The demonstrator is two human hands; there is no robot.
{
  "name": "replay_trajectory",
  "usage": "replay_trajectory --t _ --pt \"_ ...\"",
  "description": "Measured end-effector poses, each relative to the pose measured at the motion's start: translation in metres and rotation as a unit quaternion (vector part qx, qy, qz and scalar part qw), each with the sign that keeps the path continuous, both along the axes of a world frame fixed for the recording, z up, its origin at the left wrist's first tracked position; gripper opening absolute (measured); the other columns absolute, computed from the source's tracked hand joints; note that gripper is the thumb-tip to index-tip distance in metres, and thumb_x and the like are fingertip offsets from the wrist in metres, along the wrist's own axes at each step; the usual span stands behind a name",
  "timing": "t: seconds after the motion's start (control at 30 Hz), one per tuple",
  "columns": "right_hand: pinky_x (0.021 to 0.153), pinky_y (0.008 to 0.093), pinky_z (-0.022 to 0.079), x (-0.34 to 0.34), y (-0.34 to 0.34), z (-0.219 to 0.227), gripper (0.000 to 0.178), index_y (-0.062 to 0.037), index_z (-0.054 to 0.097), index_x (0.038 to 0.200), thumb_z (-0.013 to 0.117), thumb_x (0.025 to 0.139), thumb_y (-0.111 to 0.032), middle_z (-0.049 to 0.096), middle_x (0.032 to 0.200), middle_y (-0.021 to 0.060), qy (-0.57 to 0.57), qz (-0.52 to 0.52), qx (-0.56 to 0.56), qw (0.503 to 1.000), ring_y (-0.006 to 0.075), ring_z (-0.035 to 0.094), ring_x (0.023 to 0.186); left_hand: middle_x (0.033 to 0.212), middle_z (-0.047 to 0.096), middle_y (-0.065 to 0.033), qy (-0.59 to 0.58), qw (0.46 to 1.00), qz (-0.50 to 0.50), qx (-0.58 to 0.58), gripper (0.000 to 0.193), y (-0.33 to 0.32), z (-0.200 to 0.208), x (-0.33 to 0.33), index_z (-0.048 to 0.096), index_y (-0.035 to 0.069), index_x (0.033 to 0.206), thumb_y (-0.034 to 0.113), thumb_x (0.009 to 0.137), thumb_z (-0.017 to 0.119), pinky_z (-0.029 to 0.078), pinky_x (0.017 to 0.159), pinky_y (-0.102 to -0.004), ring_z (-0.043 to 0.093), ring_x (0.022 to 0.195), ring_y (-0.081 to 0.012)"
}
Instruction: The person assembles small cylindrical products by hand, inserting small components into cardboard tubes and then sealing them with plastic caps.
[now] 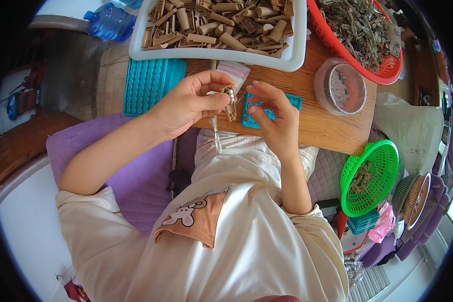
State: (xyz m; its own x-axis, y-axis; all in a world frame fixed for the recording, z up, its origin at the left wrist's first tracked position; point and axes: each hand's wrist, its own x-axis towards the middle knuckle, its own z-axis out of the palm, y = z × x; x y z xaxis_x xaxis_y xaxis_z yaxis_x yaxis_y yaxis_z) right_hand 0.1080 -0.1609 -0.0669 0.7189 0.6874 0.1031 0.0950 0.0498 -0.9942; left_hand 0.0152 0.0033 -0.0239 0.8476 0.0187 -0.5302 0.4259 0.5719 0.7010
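My left hand (199,103) pinches a small brown plastic casing (230,106) between thumb and fingers. Its hollow side faces up, and small white and metallic parts show inside. Just to the right, my right hand (277,118) hovers with curved fingers apart, holding nothing that I can see. Beneath it lies a flat turquoise tray (295,102), partly covered by the hand. Thin pale strands (216,133) hang below my left hand at the table edge. A clear bag with pinkish contents (232,71) rests just beyond the casing.
Across the wooden table (307,131), a white bin (216,56) holds many brown casings. A turquoise ridged tray (148,88) stands left. At right are a cup of pale powder (338,90), a red basket (357,71) of small dark parts and a lower green basket (377,194).
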Motion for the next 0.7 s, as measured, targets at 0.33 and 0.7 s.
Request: replay_trajectory --t 0.33,0.7 --pt "0.064 0.0268 0.050 0.014 -0.029 -0.017 0.041 -0.0026 0.054 0.104 0.066 0.065 0.001 0.060 0.089 0.0097 -0.085 0.070 -0.052 0.993 0.0165 0.059 0.076 0.084 0.055 0.0042 0.139 0.989 -0.028 -0.043 0.032 -0.029 -0.045 0.024 0.050 0.010 0.105 0.016 0.077 0.063 0.042 0.057 -0.0150 0.050 0.065 -0.0022" --pt "0.063 0.0248 0.049 0.038 -0.051 -0.038 0.025 0.0019 0.058 0.087 0.068 0.064 -0.001 0.063 0.079 0.0091 -0.013 0.112 -0.148 0.982 0.0139 0.061 0.071 0.082 0.057 0.0001 0.192 0.962 -0.190 0.035 0.034 -0.042 -0.062 0.058 0.049 0.007 0.105 0.013 0.075 0.064 0.042 0.051 -0.0129 0.052 0.065 -0.0022"
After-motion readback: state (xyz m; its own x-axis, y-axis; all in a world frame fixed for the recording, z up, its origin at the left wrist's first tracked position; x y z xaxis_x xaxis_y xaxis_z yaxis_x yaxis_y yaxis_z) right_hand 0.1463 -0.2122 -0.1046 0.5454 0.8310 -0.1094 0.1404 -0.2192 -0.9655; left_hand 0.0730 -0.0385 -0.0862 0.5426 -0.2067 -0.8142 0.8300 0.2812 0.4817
